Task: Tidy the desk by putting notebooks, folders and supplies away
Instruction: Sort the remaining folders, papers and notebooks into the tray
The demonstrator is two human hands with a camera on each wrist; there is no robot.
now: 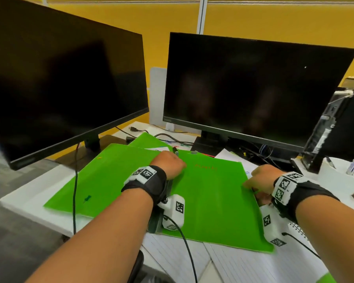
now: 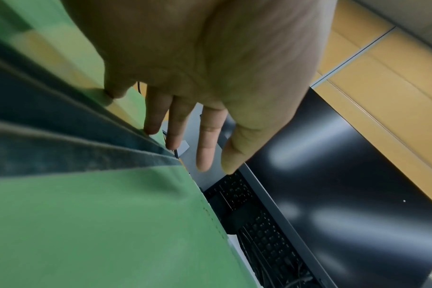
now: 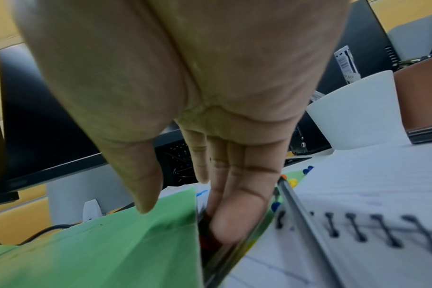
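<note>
Green is pretty much the whole lower middle of the head view: a flat bright-green card folder (image 1: 213,193) lies on the white desk (image 1: 23,198), its long axis running from the lower right of the frame up toward the gap between the two dark monitors, far corner pointing at the right-hand black monitor (image 1: 253,86). A second green folder (image 1: 110,176) sits just left of it, slanting toward the left-hand black monitor (image 1: 55,78), with a small green pushpin (image 1: 87,198) on it near the lower left. The left hand (image 1: 168,164) rests at the first folder's far edge; in the left wrist view its fingers (image 2: 207,140) look fairly straight, tips touching the green edges rather than clamping anything. The right hand (image 1: 262,178) is at the folder's right edge, and the right wrist view shows the thumb (image 3: 141,185) on top of the green sheet with the fingers (image 3: 234,214) tucked under it, so it's pinching that edge. Lined spiral notebook pages (image 1: 253,266) lie underneath at the lower right, and a white round cup (image 1: 343,176) stands at the far right.
</note>
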